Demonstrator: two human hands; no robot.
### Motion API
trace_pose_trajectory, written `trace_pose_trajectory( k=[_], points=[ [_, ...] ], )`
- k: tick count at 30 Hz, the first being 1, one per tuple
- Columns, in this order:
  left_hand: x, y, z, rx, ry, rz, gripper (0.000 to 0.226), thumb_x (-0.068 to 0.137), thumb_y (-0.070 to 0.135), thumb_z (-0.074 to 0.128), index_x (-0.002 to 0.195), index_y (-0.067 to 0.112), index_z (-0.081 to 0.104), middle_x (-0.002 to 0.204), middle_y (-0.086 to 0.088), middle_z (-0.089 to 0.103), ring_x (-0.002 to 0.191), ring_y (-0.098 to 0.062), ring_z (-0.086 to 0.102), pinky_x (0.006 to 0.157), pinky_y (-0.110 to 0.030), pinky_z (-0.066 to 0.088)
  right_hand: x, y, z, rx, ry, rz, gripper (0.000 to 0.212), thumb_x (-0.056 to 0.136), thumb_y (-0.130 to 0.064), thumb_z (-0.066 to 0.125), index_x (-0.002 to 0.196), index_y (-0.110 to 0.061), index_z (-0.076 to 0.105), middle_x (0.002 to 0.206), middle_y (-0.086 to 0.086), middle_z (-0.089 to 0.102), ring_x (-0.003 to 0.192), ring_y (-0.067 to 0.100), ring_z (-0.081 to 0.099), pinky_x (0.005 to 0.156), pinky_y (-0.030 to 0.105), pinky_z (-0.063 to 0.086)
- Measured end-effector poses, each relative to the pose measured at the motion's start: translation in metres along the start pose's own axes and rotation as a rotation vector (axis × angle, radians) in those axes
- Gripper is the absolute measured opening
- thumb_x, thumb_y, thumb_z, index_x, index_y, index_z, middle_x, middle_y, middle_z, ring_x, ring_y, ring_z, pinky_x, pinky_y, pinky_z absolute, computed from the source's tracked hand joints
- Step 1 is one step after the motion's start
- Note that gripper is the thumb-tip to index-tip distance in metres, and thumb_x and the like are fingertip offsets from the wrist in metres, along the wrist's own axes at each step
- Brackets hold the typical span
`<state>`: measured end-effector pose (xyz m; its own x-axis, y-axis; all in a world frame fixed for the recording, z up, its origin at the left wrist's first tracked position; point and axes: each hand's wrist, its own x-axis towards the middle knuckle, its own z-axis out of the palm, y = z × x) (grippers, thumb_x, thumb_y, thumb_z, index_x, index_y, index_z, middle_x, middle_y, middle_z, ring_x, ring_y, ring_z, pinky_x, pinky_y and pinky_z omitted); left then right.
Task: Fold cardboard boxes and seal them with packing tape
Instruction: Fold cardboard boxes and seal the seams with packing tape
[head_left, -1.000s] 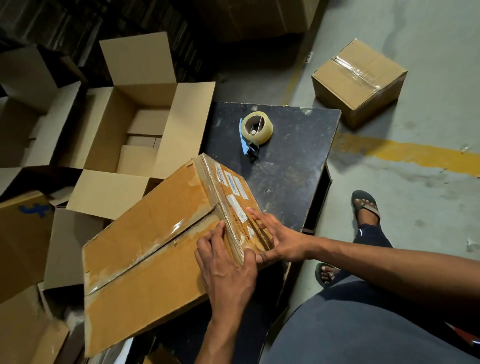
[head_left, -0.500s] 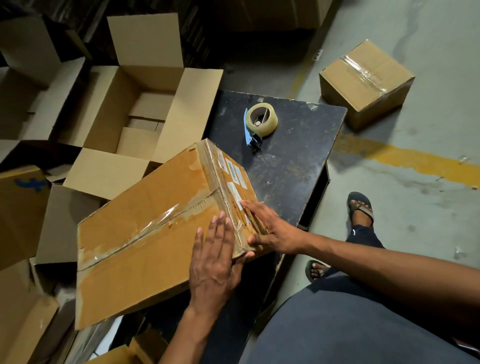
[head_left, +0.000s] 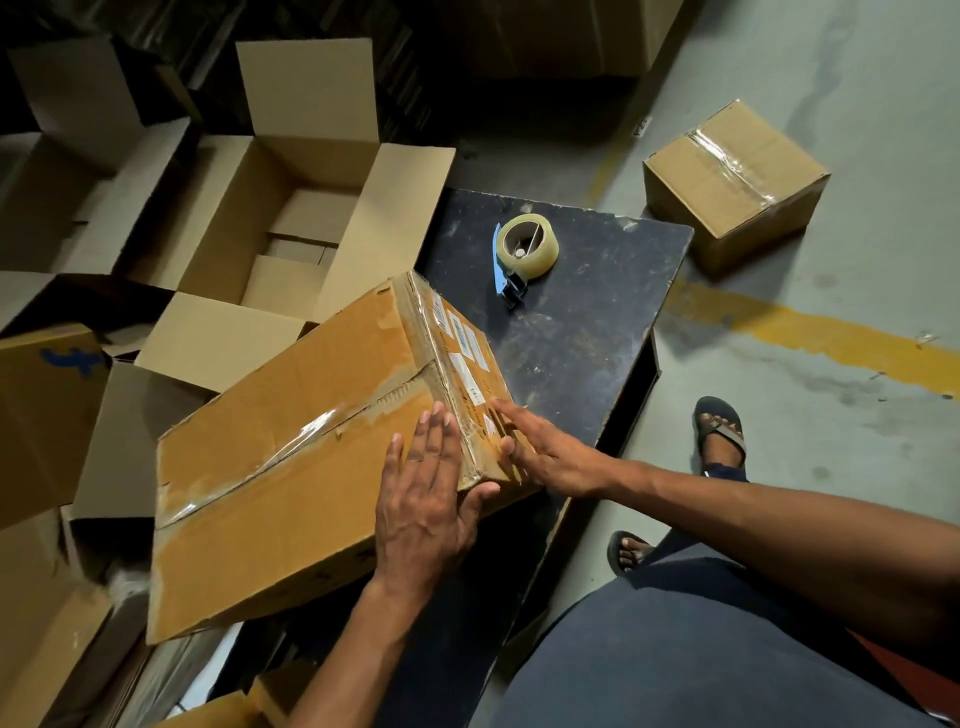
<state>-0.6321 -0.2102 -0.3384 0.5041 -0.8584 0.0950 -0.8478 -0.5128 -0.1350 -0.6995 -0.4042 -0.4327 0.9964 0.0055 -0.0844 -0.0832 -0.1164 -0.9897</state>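
Note:
A closed brown cardboard box (head_left: 291, 457), its top seam covered by clear tape, lies tilted on the near left part of a dark table (head_left: 587, 332). My left hand (head_left: 426, 499) lies flat with straight fingers on the box's top near its right edge, thumb round the corner. My right hand (head_left: 545, 452) presses with straight fingers against the labelled end face. A roll of clear packing tape in a blue dispenser (head_left: 524, 252) stands on the table beyond the box, apart from both hands.
An open empty carton (head_left: 291, 218) with raised flaps stands left of the table among several other loose cartons. A small taped box (head_left: 732, 182) sits on the concrete floor at the right, past a yellow floor line (head_left: 810, 338). My sandalled feet (head_left: 719, 431) are beside the table.
My left hand's fingers have straightened and lie flat on the box top. The right hand has slid slightly along the end face. The camera has shifted a little.

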Motion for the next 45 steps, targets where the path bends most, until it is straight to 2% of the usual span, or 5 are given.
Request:
trace_pose_trajectory(
  k=[6,17,30,36,45],
  points=[
    [0.001,0.011,0.000,0.015,-0.052,-0.068,0.073,0.109,0.051,0.032,0.161,0.001,0.022,0.171,-0.016,0.016,0.159,-0.027,0.016,0.121,-0.061,0.031,0.022,-0.023,0.013,-0.078,0.090,-0.186,0.090,0.097,-0.077,0.023,0.164,-0.027,-0.012,0.172,-0.004,-0.016,0.158,0.012,-0.009,0.128,0.055,0.009],
    [0.004,0.010,-0.010,-0.108,-0.167,-0.114,0.075,0.108,0.062,0.016,0.166,0.015,0.008,0.174,-0.002,0.003,0.160,-0.015,0.001,0.127,-0.056,0.018,0.023,-0.024,0.028,0.137,0.160,-0.185,0.058,0.112,-0.038,0.028,0.165,-0.025,0.010,0.173,-0.011,0.000,0.158,0.006,-0.002,0.130,0.049,0.009],
    [0.042,0.022,-0.019,-0.255,-0.273,-0.317,0.082,0.097,0.073,0.000,0.163,0.024,-0.011,0.171,0.008,-0.013,0.155,-0.002,-0.017,0.129,-0.042,-0.006,0.038,-0.033,0.017,0.077,0.236,-0.064,0.052,0.108,-0.049,0.029,0.159,-0.042,0.026,0.167,-0.012,0.026,0.154,0.004,0.017,0.127,0.050,0.017],
    [0.043,-0.020,-0.054,-0.814,0.065,-0.672,0.082,0.092,0.082,0.037,0.160,0.037,0.031,0.160,0.010,0.042,0.144,-0.007,0.040,0.119,-0.034,0.037,0.061,-0.089,-0.019,-0.231,0.373,-0.169,0.043,0.104,-0.047,0.050,0.146,-0.038,0.046,0.138,-0.006,0.048,0.128,0.011,0.038,0.106,0.039,0.038],
    [-0.002,-0.096,-0.080,-0.819,0.698,-1.479,0.057,0.096,0.053,0.063,0.147,0.031,0.050,0.150,0.002,0.054,0.126,-0.014,0.056,0.100,-0.034,0.048,0.196,-0.194,-0.012,-0.696,-0.166,-0.314,0.026,0.100,-0.042,0.059,0.125,-0.039,0.066,0.125,-0.015,0.065,0.115,0.012,0.051,0.095,0.040,0.050]
  ],
)
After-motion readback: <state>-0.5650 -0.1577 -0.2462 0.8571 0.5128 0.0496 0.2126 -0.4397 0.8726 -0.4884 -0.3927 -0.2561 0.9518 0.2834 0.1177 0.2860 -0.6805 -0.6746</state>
